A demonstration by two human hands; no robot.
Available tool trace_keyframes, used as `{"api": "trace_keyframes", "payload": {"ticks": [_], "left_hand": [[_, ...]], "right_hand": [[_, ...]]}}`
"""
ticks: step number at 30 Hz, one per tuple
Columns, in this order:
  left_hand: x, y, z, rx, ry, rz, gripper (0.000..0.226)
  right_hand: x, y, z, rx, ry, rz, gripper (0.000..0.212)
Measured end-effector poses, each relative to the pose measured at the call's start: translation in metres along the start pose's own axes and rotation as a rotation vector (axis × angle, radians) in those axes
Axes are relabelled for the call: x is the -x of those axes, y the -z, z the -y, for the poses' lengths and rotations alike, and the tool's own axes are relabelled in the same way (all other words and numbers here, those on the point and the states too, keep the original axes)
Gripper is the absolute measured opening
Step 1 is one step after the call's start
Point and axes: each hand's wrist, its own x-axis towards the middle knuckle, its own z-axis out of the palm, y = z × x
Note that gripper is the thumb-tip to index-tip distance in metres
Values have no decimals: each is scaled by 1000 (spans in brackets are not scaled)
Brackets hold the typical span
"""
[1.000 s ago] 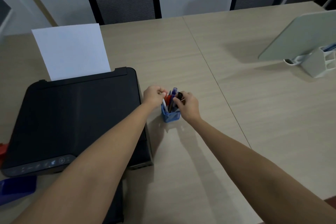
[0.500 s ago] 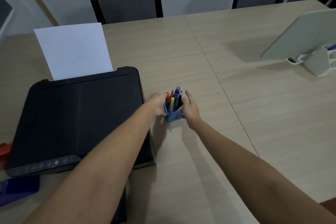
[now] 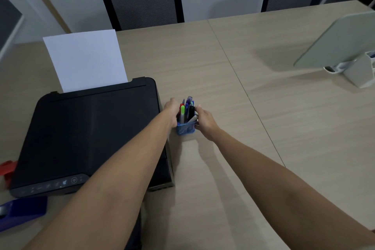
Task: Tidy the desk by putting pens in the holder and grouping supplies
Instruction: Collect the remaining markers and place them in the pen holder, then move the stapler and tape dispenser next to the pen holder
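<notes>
A small blue mesh pen holder [image 3: 185, 129] stands on the wooden desk just right of the black printer. Several pens [image 3: 186, 110] stick up out of it, among them a green, a red, a blue and a black one. My left hand [image 3: 171, 112] presses against the holder's left side and my right hand [image 3: 205, 119] clasps its right side, so the holder sits gripped between both. The fingers on its far side are hidden.
A black printer [image 3: 89, 134] with a white sheet [image 3: 84, 59] fills the left. A blue tape dispenser [image 3: 22, 212] and a red object [image 3: 8, 169] lie at the left edge. A grey tablet stand [image 3: 336, 44] and white organiser [image 3: 359, 73] stand far right. Two chairs [image 3: 142, 0] are behind.
Both hands came down from the pen tops to the holder's sides and now grip it. The holder has stayed beside the printer.
</notes>
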Motion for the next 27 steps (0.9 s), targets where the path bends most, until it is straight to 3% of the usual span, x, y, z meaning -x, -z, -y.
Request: {"api": "trace_keyframes", "payload": {"ticks": [4, 9, 13, 17, 22, 27], "left_hand": [[15, -7, -7, -19, -51, -7, 53], [56, -1, -33, -171, -181, 27, 57], [96, 44, -58, -145, -294, 121, 62], [132, 135, -69, -54, -397, 144, 55], [155, 304, -43, -1, -468, -2, 54], [169, 461, 21, -1, -408, -138, 51]], "right_hand": [[44, 0, 34, 64, 44, -56, 55], [63, 6, 70, 231, 313, -351, 39], [81, -18, 119, 335, 461, -385, 40], [101, -76, 146, 344, 529, -307, 42], [141, -202, 148, 292, 554, -157, 42], [184, -333, 126, 294, 558, -41, 41]]}}
